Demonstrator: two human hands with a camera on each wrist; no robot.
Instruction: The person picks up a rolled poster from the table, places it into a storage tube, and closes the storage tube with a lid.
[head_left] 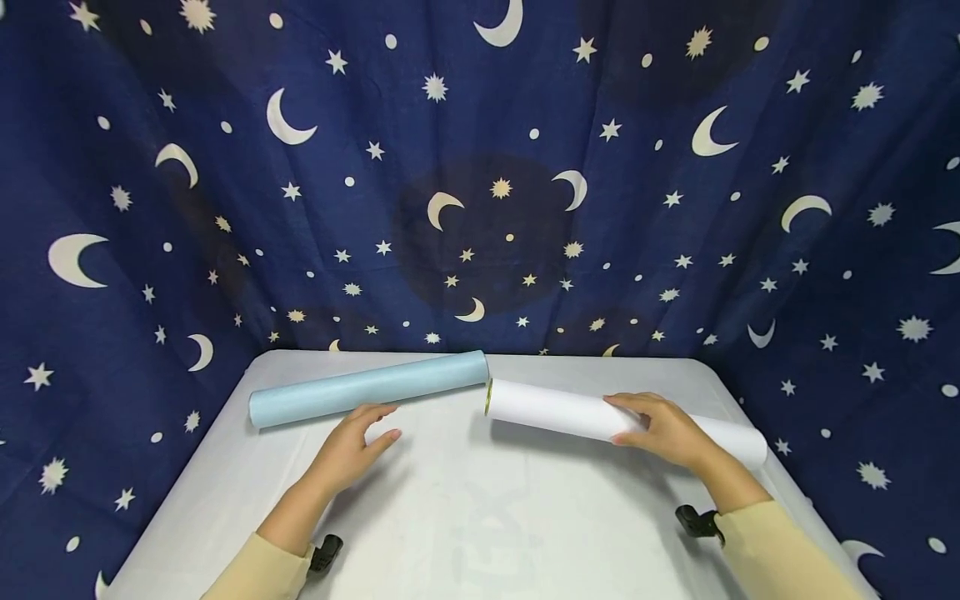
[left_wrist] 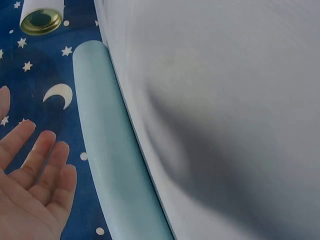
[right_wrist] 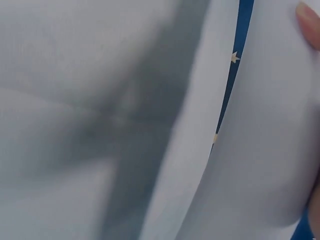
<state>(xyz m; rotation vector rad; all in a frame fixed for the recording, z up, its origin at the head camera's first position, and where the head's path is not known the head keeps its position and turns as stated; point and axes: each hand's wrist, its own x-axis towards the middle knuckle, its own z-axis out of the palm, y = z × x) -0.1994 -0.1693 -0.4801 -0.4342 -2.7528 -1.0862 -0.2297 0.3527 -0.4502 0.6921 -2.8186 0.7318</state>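
My right hand (head_left: 667, 429) grips a long white tube (head_left: 558, 410) from above near its middle, thumb on the near side and fingers over the far side. A gold-coloured metal end piece (head_left: 489, 397) shows at the tube's left end, and in the left wrist view that gold end (left_wrist: 41, 21) has a rimmed, recessed face. Close up in the right wrist view, the white tube (right_wrist: 250, 130) fills the right side. My left hand (head_left: 348, 450) holds nothing; its fingers are spread loosely just in front of a light blue tube (head_left: 367, 389), which lies slanted on the table.
Both tubes are over a white-covered table (head_left: 480, 500); the white one casts a shadow below it. A dark blue curtain (head_left: 480, 167) with moons and stars stands behind the table and along both sides. Black straps (head_left: 325, 553) circle the wrists by the sleeves.
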